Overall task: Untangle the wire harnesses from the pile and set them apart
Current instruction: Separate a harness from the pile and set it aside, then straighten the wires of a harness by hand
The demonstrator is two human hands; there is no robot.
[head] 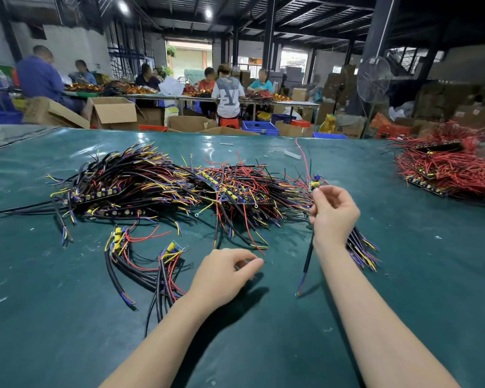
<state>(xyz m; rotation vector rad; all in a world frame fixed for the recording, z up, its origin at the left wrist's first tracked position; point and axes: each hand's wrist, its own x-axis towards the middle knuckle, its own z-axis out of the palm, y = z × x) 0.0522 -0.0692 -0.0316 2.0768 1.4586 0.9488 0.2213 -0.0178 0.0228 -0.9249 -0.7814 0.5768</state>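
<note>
A big tangled pile of wire harnesses [163, 186] in black, red, yellow and blue lies across the middle of the green table [67, 331]. My right hand [333, 214] grips one harness [315, 184] lifted off the pile; its small board sticks up above my fingers, a red wire rises from it and its black cable [308, 259] hangs down below my wrist. My left hand [224, 275] hovers low over the table with loosely curled fingers and holds nothing. A few separated harnesses [140, 261] lie at its left. A small bundle [361, 247] lies behind my right wrist.
A second pile of mostly red harnesses [445, 169] sits at the far right of the table. Beyond the table's far edge stand cardboard boxes [115, 113], blue crates [261, 127], a standing fan [373, 79], and several people seated at another bench.
</note>
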